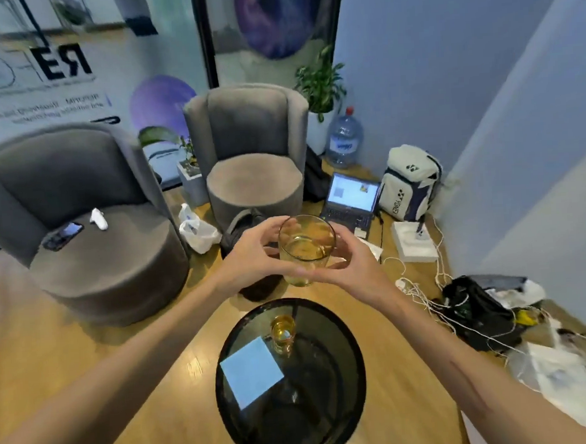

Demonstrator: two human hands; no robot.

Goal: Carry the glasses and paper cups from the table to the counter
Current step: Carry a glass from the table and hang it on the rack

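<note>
A tall glass (306,248) with yellowish liquid is held up in the air above the far edge of the round black glass table (336,390). My left hand (252,255) wraps its left side and my right hand (352,259) cups its right side and base. A second, smaller glass (283,334) with amber liquid stands on the table near its far edge. No paper cups are in view.
A light blue square sheet (252,372) lies on the table. Two grey armchairs (90,234) (252,162) stand beyond, one with a phone (62,235). A dark bag (243,225), laptop (350,201), backpack (409,183), water bottle (344,139) and tangled cables (461,300) crowd the floor at right.
</note>
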